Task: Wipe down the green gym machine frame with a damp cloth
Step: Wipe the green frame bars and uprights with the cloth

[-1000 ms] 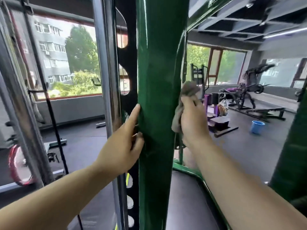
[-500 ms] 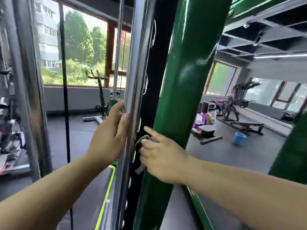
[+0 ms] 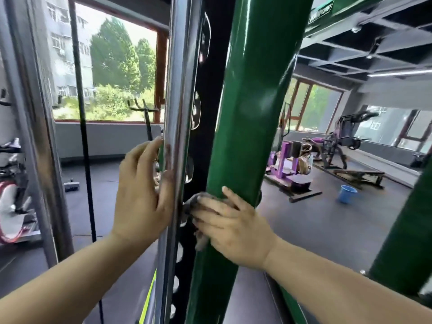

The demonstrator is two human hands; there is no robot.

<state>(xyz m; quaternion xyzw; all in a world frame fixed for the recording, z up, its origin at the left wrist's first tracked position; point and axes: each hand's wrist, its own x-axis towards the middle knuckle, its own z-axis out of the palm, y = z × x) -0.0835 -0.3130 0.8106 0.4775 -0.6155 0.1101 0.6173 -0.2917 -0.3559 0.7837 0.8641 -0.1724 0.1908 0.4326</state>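
Observation:
The green machine post (image 3: pixel 252 118) rises tilted through the middle of the view. My right hand (image 3: pixel 231 225) presses a grey cloth (image 3: pixel 192 203) flat against the post's left face, fingers spread over it. A corner of the cloth hangs below my palm. My left hand (image 3: pixel 142 190) grips the chrome guide rod (image 3: pixel 180 90) just left of the post, at about the same height. A second green frame member (image 3: pixel 402 242) stands at the right edge.
A black perforated upright (image 3: pixel 210 127) runs between rod and post. A black cable (image 3: pixel 81 136) and a grey upright (image 3: pixel 35 136) stand to the left. On the floor behind are a blue bucket (image 3: pixel 347 194), purple machines (image 3: pixel 287 164) and a bench (image 3: pixel 357 176).
My right hand took the cloth from the post's right side to its left face. My left hand left the green post and took hold of the chrome rod.

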